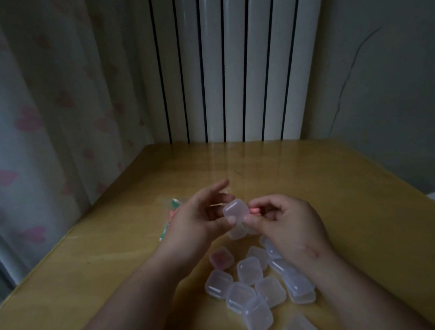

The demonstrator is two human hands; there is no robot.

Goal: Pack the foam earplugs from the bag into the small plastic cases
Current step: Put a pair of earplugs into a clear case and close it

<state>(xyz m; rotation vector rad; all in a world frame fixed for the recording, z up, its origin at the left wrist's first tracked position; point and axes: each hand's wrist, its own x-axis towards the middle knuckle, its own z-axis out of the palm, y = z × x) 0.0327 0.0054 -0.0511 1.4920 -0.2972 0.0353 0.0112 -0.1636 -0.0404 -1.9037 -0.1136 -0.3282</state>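
- Running diagonally from the near left to the far corner, the table's (88, 268) left edge is seen close beside the curtain (24, 129). The far edge is set against the radiator (228, 58), and the right edge slants down along the wall (387, 71).
- Bare tabletop is left between the hands and the radiator, and wide strips are left on either side of the forearms.
- One bag (171, 211) is counted, lying flat just behind the left wrist, with green and pink pieces blurred inside it.
- Roughly a dozen loose cases (249, 270) are counted in a cluster between the forearms. Some are covered by the right wrist, so the exact number cannot be told.
- One of them, the tinted case (220, 258), is seen with something pink inside.
- One held case (236, 210) is raised above the table and gripped by the left hand (197, 219) between thumb and curled fingers, with the index finger stretched forward.
- One pink earplug (254, 210) is pinched by the right hand (287, 222), fingers curled, and is held touching the held case's right edge.
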